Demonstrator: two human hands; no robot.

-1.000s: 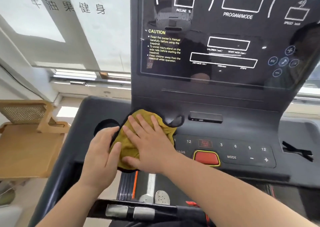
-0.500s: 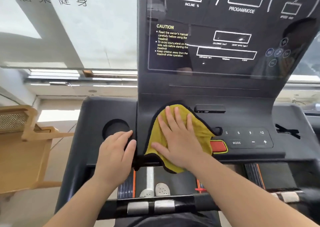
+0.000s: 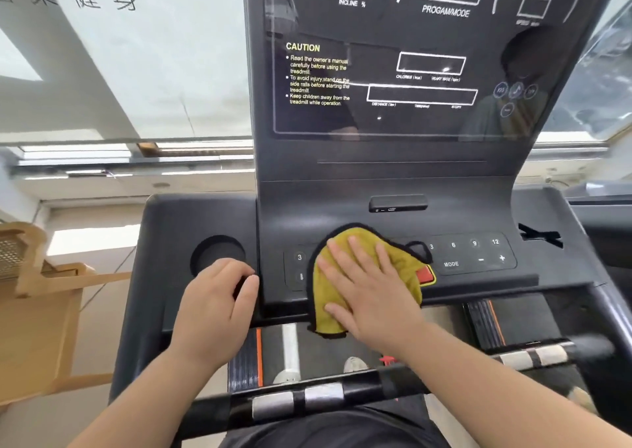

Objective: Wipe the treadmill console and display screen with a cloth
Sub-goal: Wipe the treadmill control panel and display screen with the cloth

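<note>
Pressing down: yellow cloth (image 3: 403, 263) is pinned on the keypad (image 3: 475, 255) by the right hand (image 3: 369, 294), grip apart; left hand (image 3: 212, 307) is rested, grip slack.

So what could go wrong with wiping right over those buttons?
The right hand presses the yellow cloth on the button panel, partly covering the red button; a firm push might trigger it. The cloth's lower edge hangs past the front edge of the console, so it could slip off.

The right hand (image 3: 369, 290) has slid the yellow cloth (image 3: 342, 276) rightward across the button panel (image 3: 478, 256), now half covering the red button (image 3: 425, 274), while the left hand (image 3: 213, 307) came off the cloth onto the console (image 3: 171, 242) by the cup holder (image 3: 215, 251).
</note>
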